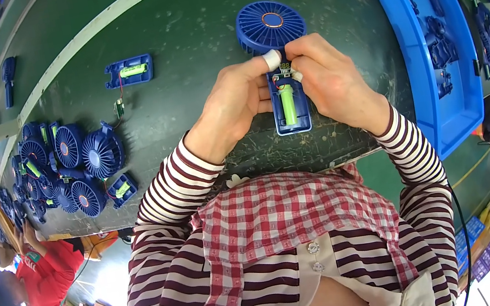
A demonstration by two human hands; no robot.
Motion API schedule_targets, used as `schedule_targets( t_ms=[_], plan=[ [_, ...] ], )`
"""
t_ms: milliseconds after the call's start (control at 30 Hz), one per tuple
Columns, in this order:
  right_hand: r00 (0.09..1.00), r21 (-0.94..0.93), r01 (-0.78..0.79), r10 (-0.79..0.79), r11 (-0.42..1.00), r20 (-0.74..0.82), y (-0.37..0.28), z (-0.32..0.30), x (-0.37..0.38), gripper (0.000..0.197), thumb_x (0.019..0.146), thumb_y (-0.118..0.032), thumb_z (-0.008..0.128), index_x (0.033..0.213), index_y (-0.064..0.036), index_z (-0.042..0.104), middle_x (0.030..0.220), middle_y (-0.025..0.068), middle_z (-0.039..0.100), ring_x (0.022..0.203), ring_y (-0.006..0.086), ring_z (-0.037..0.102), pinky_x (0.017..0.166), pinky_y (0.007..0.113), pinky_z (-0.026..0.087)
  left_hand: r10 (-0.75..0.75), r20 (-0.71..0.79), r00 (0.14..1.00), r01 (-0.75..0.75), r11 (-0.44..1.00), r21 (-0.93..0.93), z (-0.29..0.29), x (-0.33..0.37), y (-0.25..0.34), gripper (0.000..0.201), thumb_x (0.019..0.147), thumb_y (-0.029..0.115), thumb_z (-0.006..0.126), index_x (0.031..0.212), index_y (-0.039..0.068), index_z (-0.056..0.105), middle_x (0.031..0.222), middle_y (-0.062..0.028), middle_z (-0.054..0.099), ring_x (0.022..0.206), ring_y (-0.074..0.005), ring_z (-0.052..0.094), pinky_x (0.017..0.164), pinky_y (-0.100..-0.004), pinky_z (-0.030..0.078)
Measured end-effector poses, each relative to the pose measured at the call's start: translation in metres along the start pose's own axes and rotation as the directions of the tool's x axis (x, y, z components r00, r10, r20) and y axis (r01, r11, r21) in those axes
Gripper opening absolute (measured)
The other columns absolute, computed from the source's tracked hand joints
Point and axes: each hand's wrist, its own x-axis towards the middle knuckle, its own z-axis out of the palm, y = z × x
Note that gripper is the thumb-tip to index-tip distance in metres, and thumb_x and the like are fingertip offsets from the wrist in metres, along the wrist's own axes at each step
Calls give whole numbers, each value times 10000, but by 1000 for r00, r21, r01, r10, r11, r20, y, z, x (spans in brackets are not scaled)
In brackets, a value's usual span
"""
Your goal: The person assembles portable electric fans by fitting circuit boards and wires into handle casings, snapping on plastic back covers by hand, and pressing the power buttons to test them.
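Observation:
In front of me a blue handheld fan (270, 24) lies on the dark green table, its round slatted head away from me. Its handle is uncovered and shows a green battery cell (289, 106) in the blue housing, with a small circuit board (283, 71) and a red wire above it. My left hand (236, 100) grips the handle from the left, a white-wrapped thumb near the neck. My right hand (330, 75) has thumb and index finger pinched at the board's right edge; the index fingertip sits by the neck. Anything tiny between those fingers is hidden.
A pile of blue fans (67, 146) lies at the left. Nearer the middle is a loose handle half (129, 72) with battery and a wired board (118, 109). A large blue bin (438, 116) holding dark blue parts stands at the right. A person in red (52, 273) sits lower left.

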Motion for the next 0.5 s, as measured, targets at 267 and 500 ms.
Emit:
schedule_targets(
  t_ms=[267, 500],
  plan=[
    [998, -64, 6, -2, 998, 64, 0, 3, -1, 171, 646, 105, 552, 801, 38, 527, 983, 114, 514, 865, 286, 542, 684, 355, 477, 50, -26, 998, -45, 980, 192, -2, 2, -7, 199, 859, 112, 586, 971, -51, 609, 860, -87, 630, 742, -162, 615, 668, -303, 528],
    [996, -55, 0, 5, 999, 91, -1, 4, -3, 163, 645, 103, 549, 792, 37, 524, 976, 116, 514, 863, 285, 541, 698, 364, 476, 48, -23, 999, -41, 974, 224, -3, 4, -11, 220, 872, 122, 573, 1000, -57, 577, 870, -65, 620, 742, -121, 610, 655, -273, 522]
  ],
)
